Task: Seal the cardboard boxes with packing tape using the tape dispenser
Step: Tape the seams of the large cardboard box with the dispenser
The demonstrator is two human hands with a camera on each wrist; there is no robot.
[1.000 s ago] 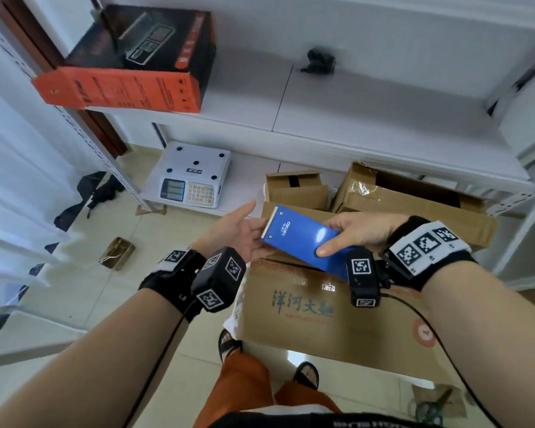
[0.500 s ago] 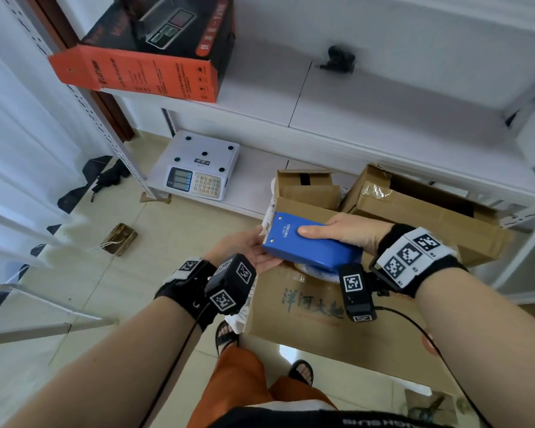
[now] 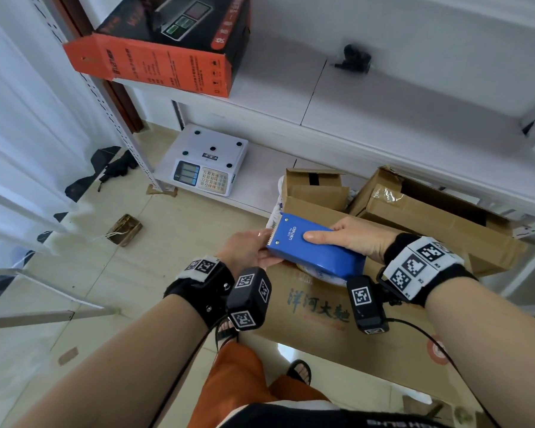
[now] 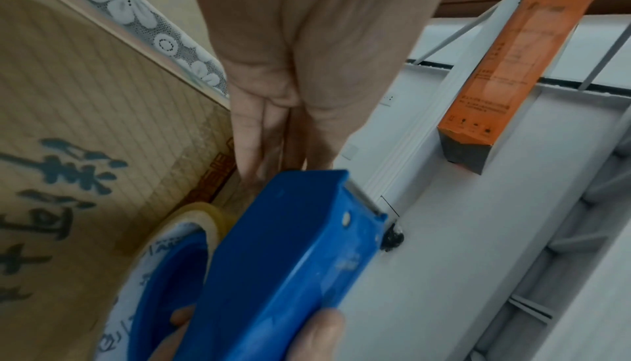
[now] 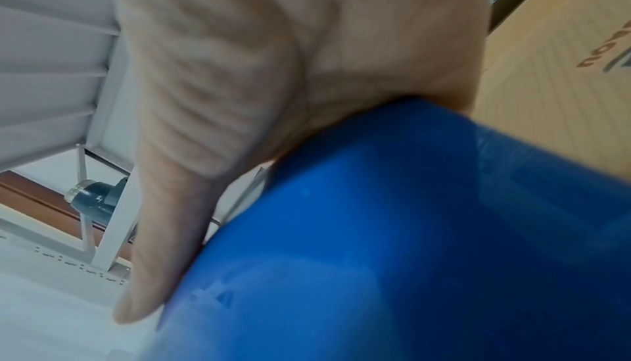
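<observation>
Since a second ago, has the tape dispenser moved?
Yes. The tape dispenser has come down and in toward the printed cardboard box, its toothed end now by the box's far left corner.

White lower shelf (image 3: 260,186) — scale (image 3: 209,163), two cardboard boxes (image 3: 314,188) on it

The head view looks steeply down over both forearms at the shelf (image 3: 383,97); each wrist view sits close behind its palm; all share the blue tape dispenser (image 3: 309,251).

Glossy blue plastic tape dispenser (image 3: 314,250); matt ribbed cardboard box (image 3: 331,322).
</observation>
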